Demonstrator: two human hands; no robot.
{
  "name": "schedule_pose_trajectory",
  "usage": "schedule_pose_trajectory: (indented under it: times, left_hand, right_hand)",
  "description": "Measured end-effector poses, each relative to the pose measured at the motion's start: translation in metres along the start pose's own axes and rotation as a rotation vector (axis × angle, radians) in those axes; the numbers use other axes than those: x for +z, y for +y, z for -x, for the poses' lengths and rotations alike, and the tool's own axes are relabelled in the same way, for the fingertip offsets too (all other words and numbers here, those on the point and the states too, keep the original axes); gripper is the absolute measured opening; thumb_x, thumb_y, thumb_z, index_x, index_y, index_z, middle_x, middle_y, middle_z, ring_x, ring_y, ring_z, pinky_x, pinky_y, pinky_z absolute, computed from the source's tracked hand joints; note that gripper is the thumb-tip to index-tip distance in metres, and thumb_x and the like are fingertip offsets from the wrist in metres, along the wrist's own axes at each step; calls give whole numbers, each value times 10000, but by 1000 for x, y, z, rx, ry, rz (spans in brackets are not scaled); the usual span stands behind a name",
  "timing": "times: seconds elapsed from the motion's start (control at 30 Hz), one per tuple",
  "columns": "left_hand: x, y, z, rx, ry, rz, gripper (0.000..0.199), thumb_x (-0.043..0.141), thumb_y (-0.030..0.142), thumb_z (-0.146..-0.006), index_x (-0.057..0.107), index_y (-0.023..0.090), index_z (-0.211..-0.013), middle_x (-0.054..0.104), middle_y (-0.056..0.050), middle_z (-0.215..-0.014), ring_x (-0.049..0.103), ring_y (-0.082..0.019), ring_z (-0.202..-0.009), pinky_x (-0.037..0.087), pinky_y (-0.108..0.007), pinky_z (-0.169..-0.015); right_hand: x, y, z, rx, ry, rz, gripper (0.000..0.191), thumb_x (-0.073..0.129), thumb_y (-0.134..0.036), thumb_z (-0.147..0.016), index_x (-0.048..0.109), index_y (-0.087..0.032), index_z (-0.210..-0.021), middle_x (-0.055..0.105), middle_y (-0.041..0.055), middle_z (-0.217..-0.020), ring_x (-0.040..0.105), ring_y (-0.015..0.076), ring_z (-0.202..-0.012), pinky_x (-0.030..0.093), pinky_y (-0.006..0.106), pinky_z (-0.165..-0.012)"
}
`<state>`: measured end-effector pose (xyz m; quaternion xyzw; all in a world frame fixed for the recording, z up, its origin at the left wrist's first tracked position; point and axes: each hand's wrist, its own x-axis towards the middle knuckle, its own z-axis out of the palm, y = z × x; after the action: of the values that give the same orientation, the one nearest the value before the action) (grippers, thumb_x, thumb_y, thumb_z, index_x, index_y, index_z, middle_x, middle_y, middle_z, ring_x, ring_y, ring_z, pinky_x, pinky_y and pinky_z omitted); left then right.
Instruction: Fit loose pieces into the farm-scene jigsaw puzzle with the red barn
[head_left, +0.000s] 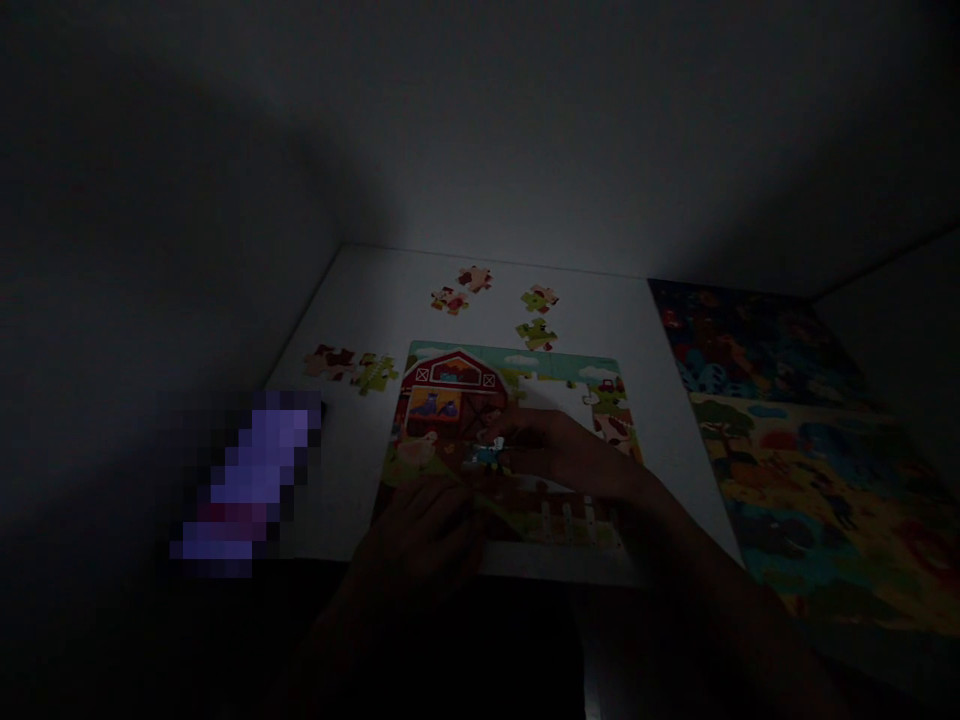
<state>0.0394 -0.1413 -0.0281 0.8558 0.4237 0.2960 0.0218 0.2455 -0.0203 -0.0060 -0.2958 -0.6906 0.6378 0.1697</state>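
On my feed, the right hand (559, 450) pinches a blue jigsaw piece (487, 455) over the barnyard jigsaw puzzle (510, 358); the left hand (416, 535) sits on the puzzle, its grip too dark to tell.

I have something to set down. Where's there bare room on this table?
White table shows behind the farm puzzle, around the loose pieces, and between the puzzle and the blurred purple object. Crowded: the puzzle, under your left hand and right hand, and the picture board at right.
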Motion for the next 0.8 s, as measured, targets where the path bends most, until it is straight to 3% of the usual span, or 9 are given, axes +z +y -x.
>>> schedule_pose_trajectory:
  times: [0.3, 0.5, 0.8]
  left_hand:
    - [1, 0, 1, -4, -1, -22, 151, 556, 185, -889, 673, 201, -982, 679, -59, -1009, 611, -209, -967, 532, -363, -848]
    - [2, 1, 0, -12, -18, -85, 238, 500, 188, -923, 655, 158, -1101, 689, -76, -1026, 614, -216, -944, 516, -366, -842]
    - [4, 1, 0, -10, -16, -163, 251, 487, 191, -948, 660, 146, -1124, 706, -60, -1051, 611, -212, -930, 496, -362, -822]
  right_hand:
    - [1, -4, 1, 42, 6, 147, 262, 581, -129, -843, 648, -223, -1078, 688, 30, -1166, 656, 184, -1040, 531, 359, -907]
    - [3, -5, 2, -11, 28, 252, 298, 592, -101, -850, 639, -219, -1120, 675, 32, -1213, 640, 178, -1090, 505, 338, -949]
    - [6, -5, 6, -67, 45, 537, 395, 613, -150, -877, 569, -258, -1254, 583, 57, -1345, 558, 216, -1209, 473, 406, -1002]
